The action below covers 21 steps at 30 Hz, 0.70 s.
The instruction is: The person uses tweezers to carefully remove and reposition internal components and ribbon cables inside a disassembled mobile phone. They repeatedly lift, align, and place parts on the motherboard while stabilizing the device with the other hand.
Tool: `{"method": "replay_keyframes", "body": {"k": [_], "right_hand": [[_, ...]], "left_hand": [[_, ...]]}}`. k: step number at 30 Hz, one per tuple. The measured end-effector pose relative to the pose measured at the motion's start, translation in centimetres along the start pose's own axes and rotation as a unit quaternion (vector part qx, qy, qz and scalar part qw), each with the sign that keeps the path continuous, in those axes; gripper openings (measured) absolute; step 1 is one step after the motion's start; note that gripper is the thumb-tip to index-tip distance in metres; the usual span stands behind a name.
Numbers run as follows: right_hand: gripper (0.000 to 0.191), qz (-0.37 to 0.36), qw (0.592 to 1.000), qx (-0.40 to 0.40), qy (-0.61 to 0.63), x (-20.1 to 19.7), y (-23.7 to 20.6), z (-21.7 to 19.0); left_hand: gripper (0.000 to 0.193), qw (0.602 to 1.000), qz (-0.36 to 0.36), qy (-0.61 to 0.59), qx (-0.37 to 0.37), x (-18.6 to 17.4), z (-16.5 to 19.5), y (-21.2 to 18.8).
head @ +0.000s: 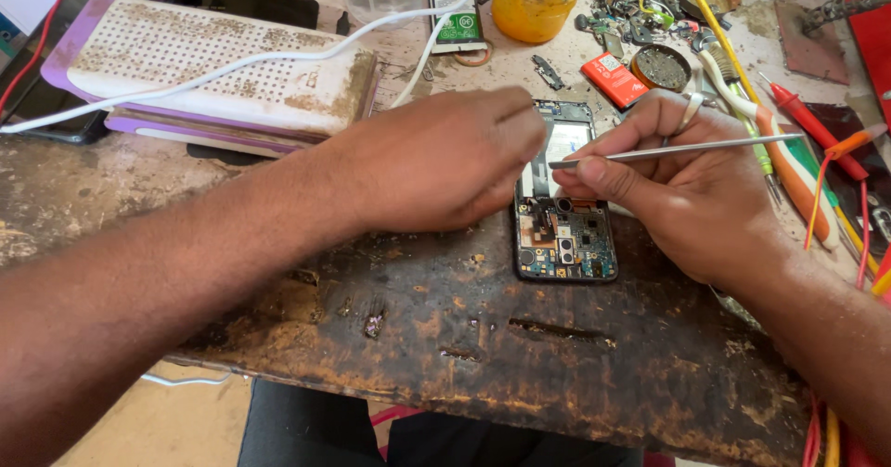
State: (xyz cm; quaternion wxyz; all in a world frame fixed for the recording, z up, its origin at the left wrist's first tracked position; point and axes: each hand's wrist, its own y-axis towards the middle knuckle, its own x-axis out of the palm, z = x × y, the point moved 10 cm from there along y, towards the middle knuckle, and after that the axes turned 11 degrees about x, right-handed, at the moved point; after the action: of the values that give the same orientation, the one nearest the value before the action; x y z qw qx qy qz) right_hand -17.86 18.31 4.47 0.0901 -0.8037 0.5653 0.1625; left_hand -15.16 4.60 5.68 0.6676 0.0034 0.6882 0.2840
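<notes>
**Hands over an opened phone**

Left hand (445, 161), fingers curled together, rests on the phone (564, 235) near the workbench (520, 356) front edge. Right hand (682, 184) pinches metal tweezers (677, 151). At the back edge, a yellow jar (534, 3), contents hidden.

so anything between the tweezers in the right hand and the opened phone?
Nothing visible. The right hand holds the metal tweezers with the tip right over the opened phone. The left hand rests along the phone's left edge, beside the tip rather than across it.
</notes>
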Motion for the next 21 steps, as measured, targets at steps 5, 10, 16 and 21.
{"method": "replay_keyframes", "body": {"k": [5, 10, 16, 21], "right_hand": [[0.010, -0.004, 0.990, -0.077, -0.121, 0.9, -1.1, -1.7], [0.008, -0.004, 0.976, -0.147, -0.163, 2.3, -2.9, -3.1], [0.013, 0.036, 0.912, -0.243, -0.328, 3.6, -4.2, -5.4], [0.017, 0.010, 0.898, -0.263, -0.353, 4.9, -4.9, -5.7]], "left_hand": [[0.013, 0.979, 0.174, -0.073, -0.078, -2.1, -1.3, -1.6], [0.018, 0.957, 0.187, -0.161, -0.152, -1.1, -3.1, -2.4], [0.054, 0.969, 0.188, -0.135, -0.091, -0.7, -2.2, -2.9], [0.062, 0.979, 0.101, -0.145, -0.102, 2.3, -2.9, -2.5]]}}
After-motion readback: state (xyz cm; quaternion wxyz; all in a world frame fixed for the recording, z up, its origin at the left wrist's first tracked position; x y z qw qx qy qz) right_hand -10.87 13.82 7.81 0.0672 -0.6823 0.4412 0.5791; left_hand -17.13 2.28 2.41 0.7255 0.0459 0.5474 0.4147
